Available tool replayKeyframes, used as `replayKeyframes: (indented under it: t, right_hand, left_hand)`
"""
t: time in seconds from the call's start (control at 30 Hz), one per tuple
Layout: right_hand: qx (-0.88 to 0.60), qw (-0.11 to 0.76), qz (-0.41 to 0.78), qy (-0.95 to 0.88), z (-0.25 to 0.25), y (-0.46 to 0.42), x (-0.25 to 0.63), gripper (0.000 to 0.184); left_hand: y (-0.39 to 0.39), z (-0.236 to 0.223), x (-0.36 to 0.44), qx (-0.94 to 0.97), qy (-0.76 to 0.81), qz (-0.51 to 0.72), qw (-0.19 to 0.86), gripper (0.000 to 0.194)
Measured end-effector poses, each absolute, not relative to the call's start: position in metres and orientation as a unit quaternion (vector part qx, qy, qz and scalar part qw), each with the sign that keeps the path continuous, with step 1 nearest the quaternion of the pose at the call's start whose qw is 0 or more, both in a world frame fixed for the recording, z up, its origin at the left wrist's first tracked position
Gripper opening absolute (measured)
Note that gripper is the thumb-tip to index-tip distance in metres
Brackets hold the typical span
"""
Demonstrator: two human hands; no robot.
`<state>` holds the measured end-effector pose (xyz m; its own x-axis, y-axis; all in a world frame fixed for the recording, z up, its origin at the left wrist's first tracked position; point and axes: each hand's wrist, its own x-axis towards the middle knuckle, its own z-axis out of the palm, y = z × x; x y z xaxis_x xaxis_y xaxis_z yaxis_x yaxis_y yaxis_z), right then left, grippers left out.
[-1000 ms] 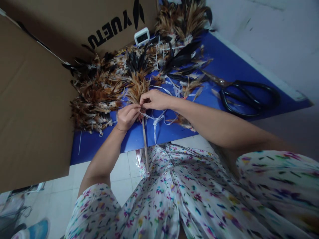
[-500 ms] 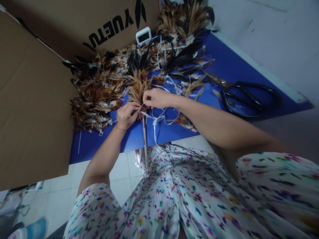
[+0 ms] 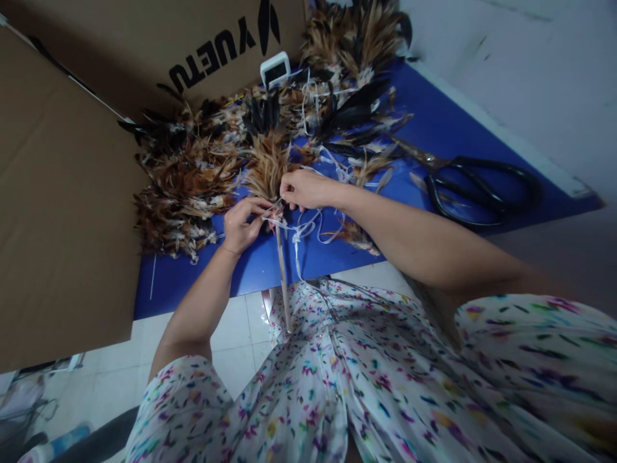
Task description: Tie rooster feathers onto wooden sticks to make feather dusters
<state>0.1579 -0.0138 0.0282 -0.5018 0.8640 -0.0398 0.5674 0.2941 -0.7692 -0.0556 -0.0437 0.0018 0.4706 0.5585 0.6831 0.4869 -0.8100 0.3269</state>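
Note:
At the near side of the blue table, a bundle of brown and black feathers (image 3: 267, 164) sits at the top end of a thin wooden stick (image 3: 283, 276). The stick's lower end reaches over the table edge towards my lap. My left hand (image 3: 245, 222) is closed in a pinch at the base of the feathers, on the left. My right hand (image 3: 304, 190) pinches from the right side. A thin strand stretches between both sets of fingertips. White plastic string (image 3: 297, 236) hangs in loops from this spot. The binding is partly hidden by my fingers.
Large black-handled scissors (image 3: 482, 186) lie open on the right of the blue table (image 3: 193, 289). Piles of feathers (image 3: 186, 167) cover the left and back. A small white digital device (image 3: 276, 69) stands against a cardboard box (image 3: 144, 38). Loose black feathers (image 3: 357, 109) lie behind my right hand.
My right hand has shifted slightly right, away from the left, and the strand between them is drawn out. The feather bundle tilts a little left; the stick's lower end has swung slightly right.

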Motion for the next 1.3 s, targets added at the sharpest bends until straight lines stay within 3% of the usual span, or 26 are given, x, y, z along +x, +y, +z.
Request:
replayKeyframes:
  t: [0.17, 0.6, 0.87, 1.13, 1.3]
  right_hand:
    - [-0.454, 0.189, 0.347, -0.799, 0.028, -0.015, 0.16, 0.017]
    - [-0.464, 0.192, 0.182, -0.845, 0.049, -0.037, 0.168, 0.021]
    - [-0.465, 0.138, 0.103, -0.869, 0.04, -0.05, 0.175, 0.02]
    - [-0.456, 0.135, 0.111, -0.873, 0.038, -0.056, 0.179, 0.018]
    - [-0.428, 0.207, 0.2, -0.857, 0.037, -0.052, 0.183, 0.012]
  left_hand:
    - [-0.044, 0.001, -0.055, 0.859, 0.273, 0.425, 0.079, 0.016]
    - [-0.047, 0.003, -0.042, 0.882, 0.179, 0.433, 0.038, 0.01]
    - [-0.048, 0.002, -0.042, 0.911, 0.13, 0.392, 0.007, 0.012]
    - [-0.053, -0.002, -0.045, 0.911, 0.13, 0.391, 0.033, 0.015]
    - [-0.051, 0.0, -0.043, 0.903, 0.179, 0.387, 0.047, 0.011]
